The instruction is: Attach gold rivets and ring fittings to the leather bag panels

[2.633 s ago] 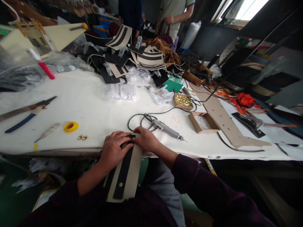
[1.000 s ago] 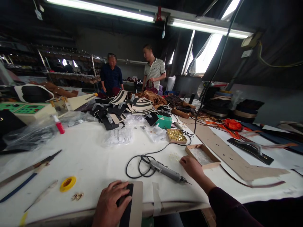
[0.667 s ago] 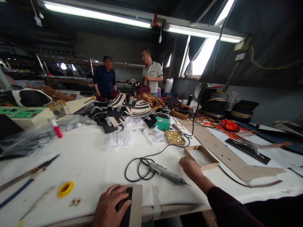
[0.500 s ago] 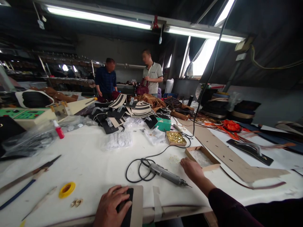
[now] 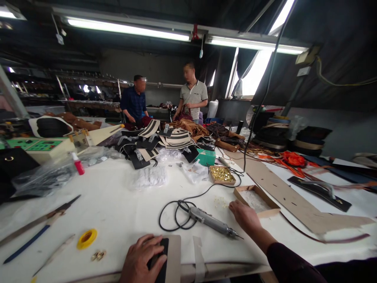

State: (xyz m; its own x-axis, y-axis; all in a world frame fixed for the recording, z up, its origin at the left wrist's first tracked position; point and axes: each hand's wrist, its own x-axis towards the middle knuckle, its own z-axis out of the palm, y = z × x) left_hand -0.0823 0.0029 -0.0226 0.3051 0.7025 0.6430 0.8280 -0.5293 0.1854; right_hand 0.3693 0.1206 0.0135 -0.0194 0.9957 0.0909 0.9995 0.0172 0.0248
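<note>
One left hand (image 5: 143, 257) on the beige panel (image 5: 174, 255), right hand (image 5: 246, 218) by the small bits (image 5: 220, 202)

Left thumb stands apart from the fingers, which lie across the black strip (image 5: 163, 261) on the panel, at the near edge of the white table (image 5: 118, 212); the panel runs out of view at the bottom; the right hand is just beside an open cardboard box (image 5: 272, 212), fingers curled down near the scattered bits; whether they pinch anything, I cannot tell; a grey power tool (image 5: 210, 221) with a looped black cord (image 5: 160, 220) lies between the hands; a box of gold pieces (image 5: 224, 182) sits farther back; leftward, a yellow tape roll (image 5: 87, 238) lies near gold fittings (image 5: 98, 256).
</note>
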